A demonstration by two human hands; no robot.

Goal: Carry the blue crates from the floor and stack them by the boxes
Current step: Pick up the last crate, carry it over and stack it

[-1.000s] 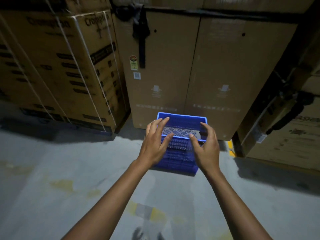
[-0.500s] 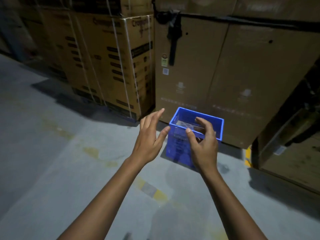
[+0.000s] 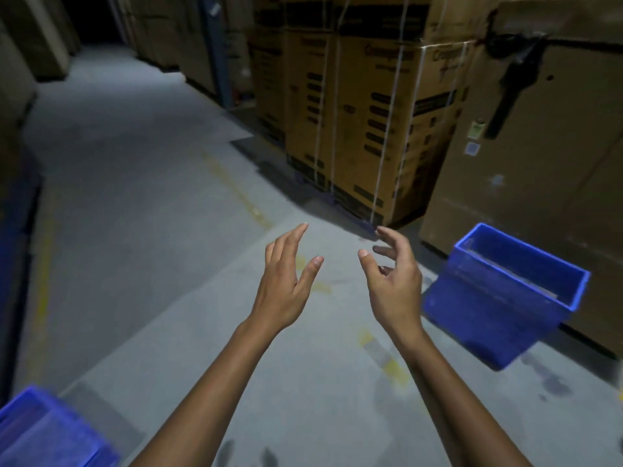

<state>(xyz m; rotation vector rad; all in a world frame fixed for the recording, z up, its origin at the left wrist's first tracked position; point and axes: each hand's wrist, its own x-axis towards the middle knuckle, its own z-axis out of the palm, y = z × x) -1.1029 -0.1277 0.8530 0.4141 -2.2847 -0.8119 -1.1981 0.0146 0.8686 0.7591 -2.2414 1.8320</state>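
Left hand [image 3: 281,288] and right hand [image 3: 392,284] empty, fingers spread. Rectangular blue plastic crate [image 3: 502,298] sits against brown cardboard boxes [image 3: 539,170] on smooth grey concrete floor [image 3: 141,203].

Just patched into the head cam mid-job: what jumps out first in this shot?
Two bare hands hang open and empty at centre frame, the left hand and the right hand, over grey concrete floor. A bright blue crate sits on the floor at right, against tall cardboard boxes. The corner of another blue crate shows at bottom left.
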